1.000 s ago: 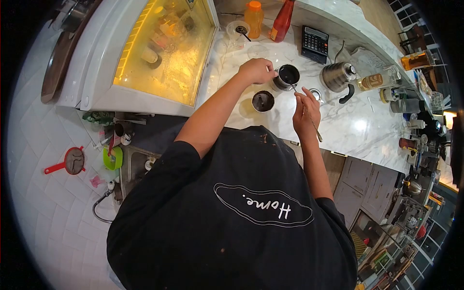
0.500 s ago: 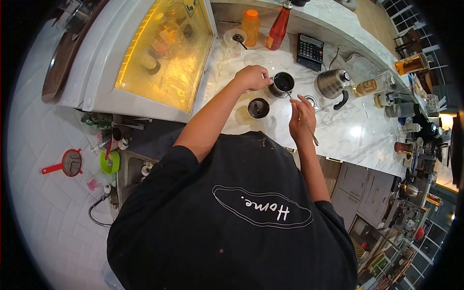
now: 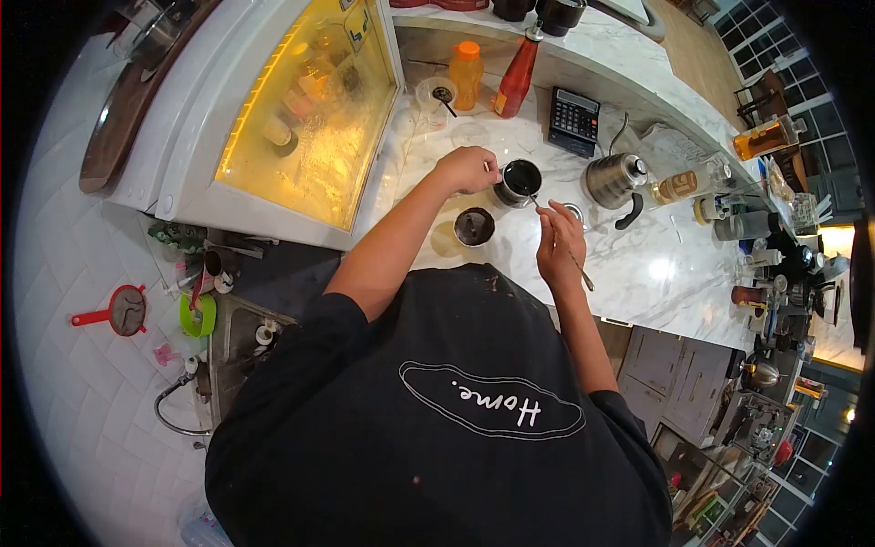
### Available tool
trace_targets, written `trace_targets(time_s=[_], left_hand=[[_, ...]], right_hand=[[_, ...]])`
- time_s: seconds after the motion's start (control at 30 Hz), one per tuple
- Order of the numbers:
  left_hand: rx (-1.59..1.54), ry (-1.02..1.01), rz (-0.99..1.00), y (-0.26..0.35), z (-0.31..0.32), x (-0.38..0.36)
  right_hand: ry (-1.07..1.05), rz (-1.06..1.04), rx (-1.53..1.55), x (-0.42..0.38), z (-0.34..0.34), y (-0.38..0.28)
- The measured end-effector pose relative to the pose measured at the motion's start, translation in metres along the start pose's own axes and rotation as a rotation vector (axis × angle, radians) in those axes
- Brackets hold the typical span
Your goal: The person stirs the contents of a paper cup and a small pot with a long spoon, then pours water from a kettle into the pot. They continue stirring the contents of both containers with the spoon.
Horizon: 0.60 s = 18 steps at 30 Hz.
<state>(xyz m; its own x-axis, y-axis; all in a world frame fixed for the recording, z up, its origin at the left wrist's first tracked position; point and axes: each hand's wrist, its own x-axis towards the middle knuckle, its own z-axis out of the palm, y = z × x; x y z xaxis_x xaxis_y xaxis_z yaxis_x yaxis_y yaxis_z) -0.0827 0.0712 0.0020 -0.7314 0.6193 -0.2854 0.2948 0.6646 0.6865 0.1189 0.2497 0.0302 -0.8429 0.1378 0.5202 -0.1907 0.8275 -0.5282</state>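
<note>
A metal cup (image 3: 522,179) with dark liquid stands on the marble counter. My left hand (image 3: 468,170) is closed at the left side of this cup, its fingertips on what looks like the handle. My right hand (image 3: 560,241) pinches a long thin metal spoon (image 3: 584,274), whose far end reaches into the dark liquid. Below the metal cup, nearer my body, a second round cup (image 3: 475,226) holds something dark. A round metal lid (image 3: 573,211) lies just beyond my right fingers, partly hidden by them.
A steel gooseneck kettle (image 3: 612,180) stands right of the cups. Behind are a calculator (image 3: 574,119), a red bottle (image 3: 517,80), an orange-capped bottle (image 3: 467,77) and a plastic cup with a black spoon (image 3: 432,96). A lit glass-door cabinet (image 3: 310,118) is at left.
The camera view has shifted, so the counter items appear slightly lower and further left. Both hands keep their places at the metal cup, with the spoon still in it.
</note>
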Motion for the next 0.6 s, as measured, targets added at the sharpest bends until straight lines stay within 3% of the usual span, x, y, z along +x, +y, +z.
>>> trace_targets(time_s=[0.6], left_hand=[[0.158,-0.114,-0.02,0.012,-0.01,0.001]], right_hand=[[0.003,0.116,0.029,-0.019,0.001,-0.011]])
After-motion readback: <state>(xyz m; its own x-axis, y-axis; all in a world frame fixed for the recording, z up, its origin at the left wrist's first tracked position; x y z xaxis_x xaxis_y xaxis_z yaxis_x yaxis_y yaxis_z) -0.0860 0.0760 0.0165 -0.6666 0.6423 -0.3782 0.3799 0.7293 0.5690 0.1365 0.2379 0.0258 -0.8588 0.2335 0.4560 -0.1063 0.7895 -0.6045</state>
